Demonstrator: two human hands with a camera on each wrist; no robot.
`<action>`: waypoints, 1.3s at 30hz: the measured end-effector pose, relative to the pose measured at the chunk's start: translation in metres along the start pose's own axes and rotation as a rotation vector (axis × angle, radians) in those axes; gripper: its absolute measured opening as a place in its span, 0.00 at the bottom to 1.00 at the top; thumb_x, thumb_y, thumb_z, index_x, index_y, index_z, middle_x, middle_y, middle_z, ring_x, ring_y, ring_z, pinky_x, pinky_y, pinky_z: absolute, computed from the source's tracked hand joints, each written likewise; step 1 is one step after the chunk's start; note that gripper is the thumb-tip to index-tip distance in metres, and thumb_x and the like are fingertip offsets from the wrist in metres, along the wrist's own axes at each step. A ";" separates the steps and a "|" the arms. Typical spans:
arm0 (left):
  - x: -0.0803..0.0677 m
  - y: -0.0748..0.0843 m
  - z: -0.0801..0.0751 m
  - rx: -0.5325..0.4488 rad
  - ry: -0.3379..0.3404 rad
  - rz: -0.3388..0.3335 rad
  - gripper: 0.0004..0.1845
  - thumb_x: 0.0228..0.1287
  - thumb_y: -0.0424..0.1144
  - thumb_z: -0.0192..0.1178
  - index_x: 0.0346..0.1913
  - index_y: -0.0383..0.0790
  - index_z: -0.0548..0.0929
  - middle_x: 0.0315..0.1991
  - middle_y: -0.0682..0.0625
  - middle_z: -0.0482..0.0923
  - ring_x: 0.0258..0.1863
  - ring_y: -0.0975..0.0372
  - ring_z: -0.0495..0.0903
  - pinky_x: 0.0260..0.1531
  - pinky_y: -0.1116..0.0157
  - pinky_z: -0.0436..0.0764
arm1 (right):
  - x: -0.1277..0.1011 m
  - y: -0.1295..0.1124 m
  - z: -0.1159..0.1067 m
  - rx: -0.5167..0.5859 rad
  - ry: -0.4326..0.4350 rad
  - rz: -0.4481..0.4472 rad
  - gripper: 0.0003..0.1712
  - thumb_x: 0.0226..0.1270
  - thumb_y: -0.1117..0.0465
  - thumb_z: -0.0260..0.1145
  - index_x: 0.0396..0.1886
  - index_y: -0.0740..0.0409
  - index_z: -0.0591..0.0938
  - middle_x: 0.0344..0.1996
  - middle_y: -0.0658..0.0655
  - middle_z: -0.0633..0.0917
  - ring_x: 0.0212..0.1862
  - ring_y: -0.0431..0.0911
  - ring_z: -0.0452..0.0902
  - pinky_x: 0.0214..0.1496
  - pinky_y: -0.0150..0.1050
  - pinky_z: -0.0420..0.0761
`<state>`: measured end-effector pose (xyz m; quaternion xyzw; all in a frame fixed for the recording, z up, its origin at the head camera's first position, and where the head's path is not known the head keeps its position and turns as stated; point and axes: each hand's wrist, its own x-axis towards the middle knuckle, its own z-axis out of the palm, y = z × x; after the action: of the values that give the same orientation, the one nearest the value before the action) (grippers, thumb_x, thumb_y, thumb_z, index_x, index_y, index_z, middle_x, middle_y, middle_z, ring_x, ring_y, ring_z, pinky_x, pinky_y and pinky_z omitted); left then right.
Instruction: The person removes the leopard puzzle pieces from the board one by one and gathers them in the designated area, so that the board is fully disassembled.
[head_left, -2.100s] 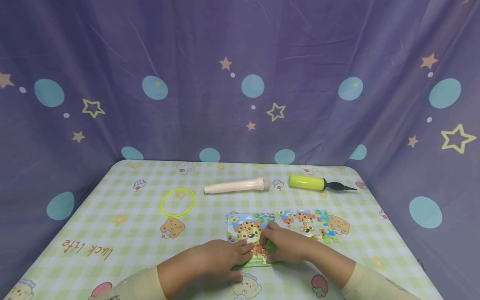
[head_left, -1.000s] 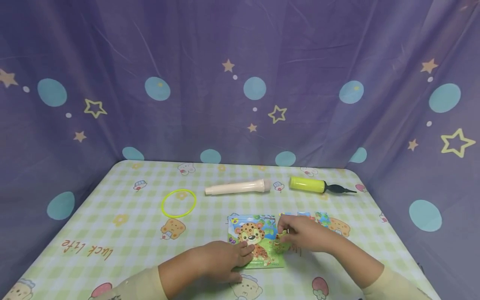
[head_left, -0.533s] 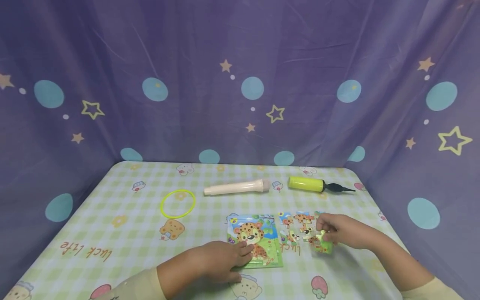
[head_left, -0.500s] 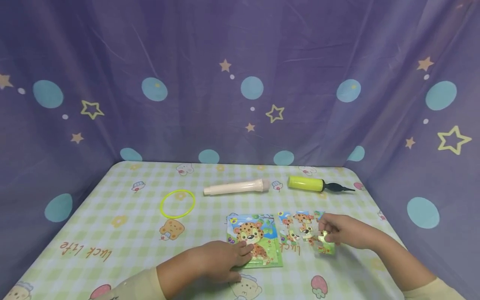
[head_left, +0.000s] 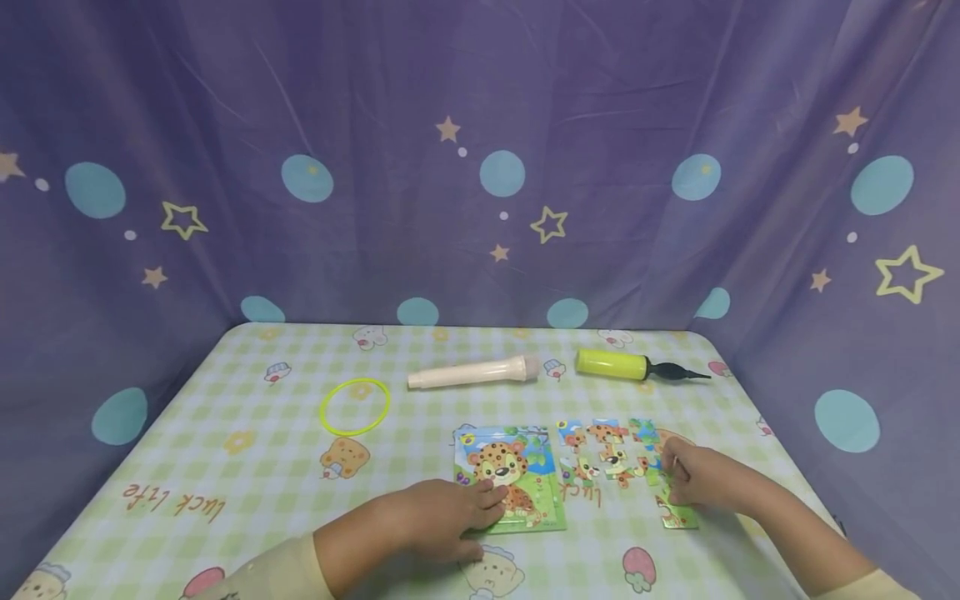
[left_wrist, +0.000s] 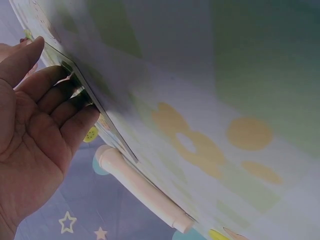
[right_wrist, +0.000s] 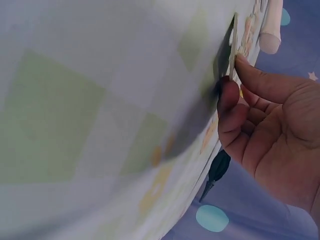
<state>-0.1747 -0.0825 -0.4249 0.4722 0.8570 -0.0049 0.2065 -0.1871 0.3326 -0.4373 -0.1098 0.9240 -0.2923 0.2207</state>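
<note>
A leopard puzzle board [head_left: 517,471] lies on the checked tablecloth [head_left: 247,417]. My left hand [head_left: 486,502] rests flat on its near left corner; in the left wrist view its fingers [left_wrist: 75,107] lie against the board's edge [left_wrist: 107,130]. Several loose puzzle pieces [head_left: 607,454] lie to the right of the board. My right hand [head_left: 671,467] sits at their right end, fingers loosely bent, and the index fingertip [right_wrist: 245,67] touches a piece's edge [right_wrist: 233,42]. A green piece [head_left: 678,517] lies flat just under that hand.
A cream tube [head_left: 474,372] and a yellow hand pump [head_left: 622,365] with a black nozzle lie across the far side. A yellow ring [head_left: 355,406] lies at the left. Purple starred fabric [head_left: 480,167] walls the table on three sides.
My right hand left the board carrying a green piece, moved right past the loose pieces and laid it on the table near the right edge. The left hand stayed on the board.
</note>
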 end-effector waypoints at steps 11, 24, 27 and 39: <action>0.002 -0.002 0.003 -0.003 0.001 0.003 0.33 0.70 0.56 0.55 0.74 0.52 0.64 0.77 0.57 0.53 0.75 0.61 0.57 0.65 0.61 0.71 | 0.002 -0.010 0.013 -0.104 0.097 0.137 0.19 0.56 0.67 0.72 0.41 0.54 0.71 0.20 0.51 0.71 0.22 0.42 0.64 0.25 0.34 0.65; 0.003 -0.006 0.004 -0.062 0.048 -0.024 0.29 0.70 0.51 0.57 0.72 0.56 0.68 0.75 0.60 0.58 0.74 0.62 0.61 0.67 0.60 0.70 | 0.021 -0.051 0.013 -0.203 0.121 -0.063 0.09 0.68 0.52 0.66 0.39 0.49 0.76 0.28 0.46 0.75 0.24 0.39 0.68 0.27 0.35 0.70; 0.003 -0.009 0.005 -0.130 0.084 -0.030 0.26 0.70 0.49 0.57 0.71 0.58 0.70 0.74 0.62 0.61 0.72 0.61 0.64 0.67 0.57 0.69 | 0.031 -0.067 0.020 -0.204 0.139 -0.133 0.06 0.70 0.51 0.64 0.38 0.45 0.77 0.28 0.43 0.77 0.23 0.38 0.71 0.25 0.34 0.72; 0.006 -0.024 0.002 -0.306 0.232 -0.052 0.30 0.69 0.49 0.60 0.72 0.51 0.69 0.73 0.55 0.63 0.71 0.58 0.66 0.69 0.55 0.67 | 0.062 -0.124 0.054 -0.219 0.053 -0.339 0.10 0.69 0.50 0.65 0.45 0.47 0.79 0.36 0.43 0.78 0.27 0.34 0.72 0.30 0.32 0.76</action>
<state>-0.1962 -0.0917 -0.4331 0.4103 0.8777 0.1744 0.1757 -0.2063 0.1856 -0.4253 -0.2796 0.9240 -0.2259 0.1305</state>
